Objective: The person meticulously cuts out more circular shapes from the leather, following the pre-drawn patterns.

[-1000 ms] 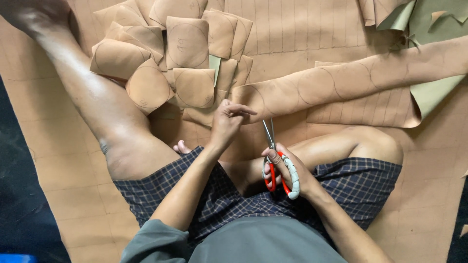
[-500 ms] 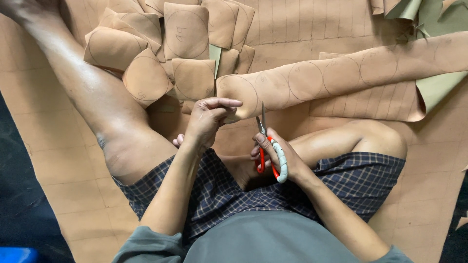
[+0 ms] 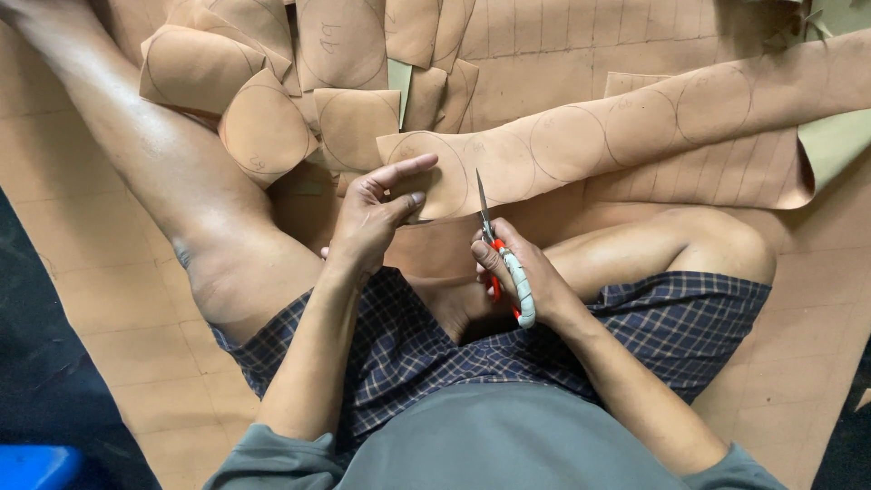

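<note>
You are sitting on the floor, pinning the near-left end of the long tan leather strip marked with drawn circles (image 3: pixel 581 136) with your left hand (image 3: pixel 376 218), thumb and fingers pinching its edge, likely to keep it taut for the blades. Your right hand (image 3: pixel 517 272) is gripping the red-handled scissors (image 3: pixel 497 249), fingers closed through the loops, blade tips touching the strip's near edge. Cut tan leather pieces (image 3: pixel 272 100) are lying piled far left.
</note>
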